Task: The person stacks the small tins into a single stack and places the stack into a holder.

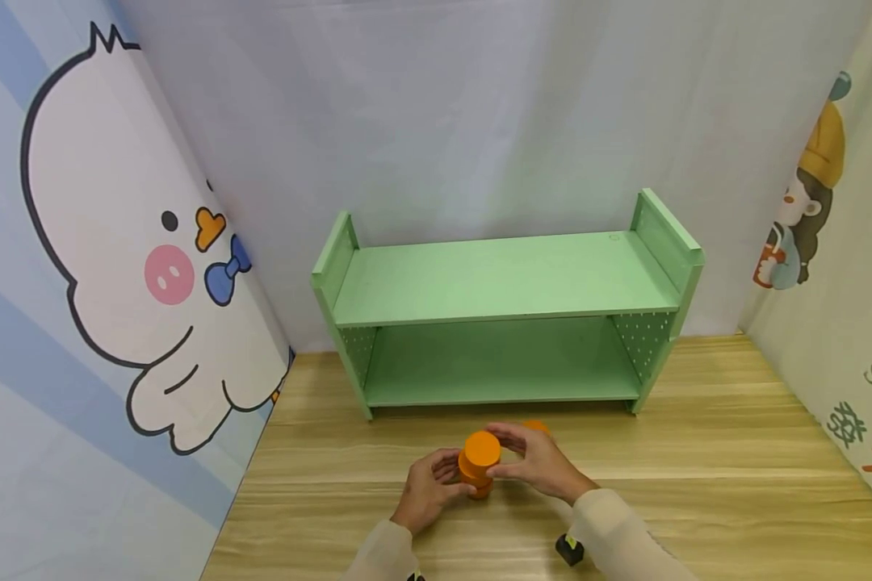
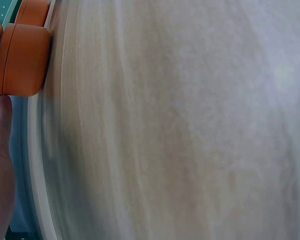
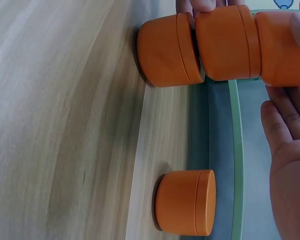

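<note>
Three lidded orange jars stand in a stack on the table in front of the shelf. My left hand (image 1: 427,489) holds the middle jar (image 3: 225,44) from the left, its fingertips on the jar's side. The bottom jar (image 3: 165,52) rests on the wood. Around the top jar (image 1: 483,449) curve the thumb and fingers of my right hand (image 1: 545,468). In the right wrist view, the middle jar sits slightly offset on the bottom one. Another orange jar (image 3: 182,202) stands apart on the table, partly hidden behind my right hand in the head view.
A green two-tier shelf (image 1: 494,278) with raised side panels stands behind the jars on the wooden table (image 1: 734,452). Printed curtains (image 1: 436,121) enclose the back and sides. A small black device (image 1: 570,550) is at my right cuff.
</note>
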Motion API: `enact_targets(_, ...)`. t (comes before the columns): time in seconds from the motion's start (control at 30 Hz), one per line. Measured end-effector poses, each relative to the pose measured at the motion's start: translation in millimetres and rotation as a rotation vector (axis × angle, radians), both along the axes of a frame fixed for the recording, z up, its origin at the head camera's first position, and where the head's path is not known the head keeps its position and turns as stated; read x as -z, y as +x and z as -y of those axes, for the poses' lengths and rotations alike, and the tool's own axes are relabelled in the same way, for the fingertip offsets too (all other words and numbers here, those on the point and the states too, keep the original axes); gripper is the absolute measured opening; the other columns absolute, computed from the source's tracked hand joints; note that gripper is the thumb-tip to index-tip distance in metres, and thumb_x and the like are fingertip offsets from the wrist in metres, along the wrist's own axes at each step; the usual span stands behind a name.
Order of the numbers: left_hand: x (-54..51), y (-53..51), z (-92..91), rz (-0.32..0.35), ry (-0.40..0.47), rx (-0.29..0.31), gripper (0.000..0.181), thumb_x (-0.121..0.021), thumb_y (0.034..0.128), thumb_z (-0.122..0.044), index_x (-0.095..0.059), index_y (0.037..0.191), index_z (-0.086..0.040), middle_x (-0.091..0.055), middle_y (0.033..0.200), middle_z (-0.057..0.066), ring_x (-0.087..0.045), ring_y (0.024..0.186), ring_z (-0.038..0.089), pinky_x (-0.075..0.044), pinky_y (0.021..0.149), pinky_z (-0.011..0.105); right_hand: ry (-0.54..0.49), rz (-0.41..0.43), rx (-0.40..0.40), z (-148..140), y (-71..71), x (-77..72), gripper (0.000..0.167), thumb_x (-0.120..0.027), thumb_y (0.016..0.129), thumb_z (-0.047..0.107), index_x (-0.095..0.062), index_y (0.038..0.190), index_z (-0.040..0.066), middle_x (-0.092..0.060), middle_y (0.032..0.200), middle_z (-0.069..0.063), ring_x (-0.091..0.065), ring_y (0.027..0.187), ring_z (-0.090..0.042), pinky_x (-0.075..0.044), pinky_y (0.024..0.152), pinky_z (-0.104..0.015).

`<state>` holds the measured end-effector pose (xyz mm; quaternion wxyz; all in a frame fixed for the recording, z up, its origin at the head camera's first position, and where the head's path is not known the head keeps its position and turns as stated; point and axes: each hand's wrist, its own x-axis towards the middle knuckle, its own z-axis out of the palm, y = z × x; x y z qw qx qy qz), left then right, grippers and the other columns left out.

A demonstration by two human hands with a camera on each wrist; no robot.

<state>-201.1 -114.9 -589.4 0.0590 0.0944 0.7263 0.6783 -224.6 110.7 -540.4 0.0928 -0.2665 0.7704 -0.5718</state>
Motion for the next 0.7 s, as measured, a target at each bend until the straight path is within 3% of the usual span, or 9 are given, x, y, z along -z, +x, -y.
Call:
enact_targets(0.5, 0.4, 0.7, 0.1, -0.008, 0.008, -0.001, 0.054, -0.083, 0.0752, 0.005, -0.062, 0.125, 0.009, -0.063, 0.127, 0.025, -0.062, 0.118, 0.038, -0.056, 0.095, 0.032, -0.018, 0.059, -0.01, 7.5, 0.6, -0.7, 0.067, -0.081, 0.086, 0.016, -0.05, 0.14, -0.009, -0.054, 0.14, -0.025, -0.053, 0.127, -0.042, -0.041, 0.108, -0.057)
enact_targets(0.7, 0.7, 0.1, 0.2, -0.01, -0.004, -0.002, 0.054, -0.083, 0.0748, 0.005, -0.062, 0.124, 0.009, -0.063, 0.126, 0.026, -0.061, 0.118, 0.038, -0.056, 0.095, 0.031, -0.015, 0.04, -0.005, 8.7, -0.2, 1.5, 0.068, -0.08, 0.087, 0.017, -0.048, 0.14, -0.012, -0.053, 0.14, -0.026, -0.052, 0.127, -0.044, -0.042, 0.107, -0.057)
